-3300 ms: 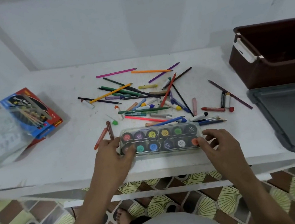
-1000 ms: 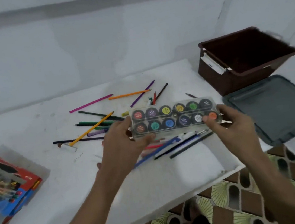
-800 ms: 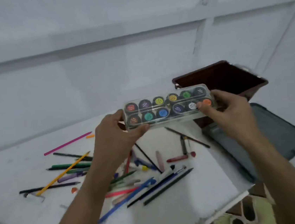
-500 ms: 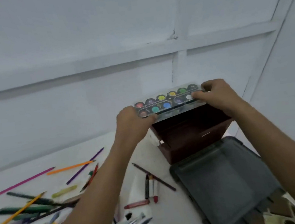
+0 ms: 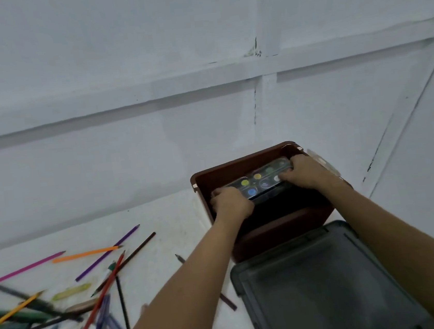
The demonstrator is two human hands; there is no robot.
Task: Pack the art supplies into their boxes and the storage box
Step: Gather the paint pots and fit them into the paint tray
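Note:
A clear paint set with coloured pots sits low inside the brown storage box at the table's far right corner. My left hand grips its left end and my right hand grips its right end, both hands down inside the box. The hands hide both ends of the set. Loose coloured pencils, crayons and pens lie scattered on the white table to the left.
The grey box lid lies flat in front of the storage box at the right. A white wall stands close behind the table. One dark pencil lies partly under my left forearm.
Both hands lifted the paint set from the table's front edge, carried it right and away, and lowered it from above the rim into the brown box.

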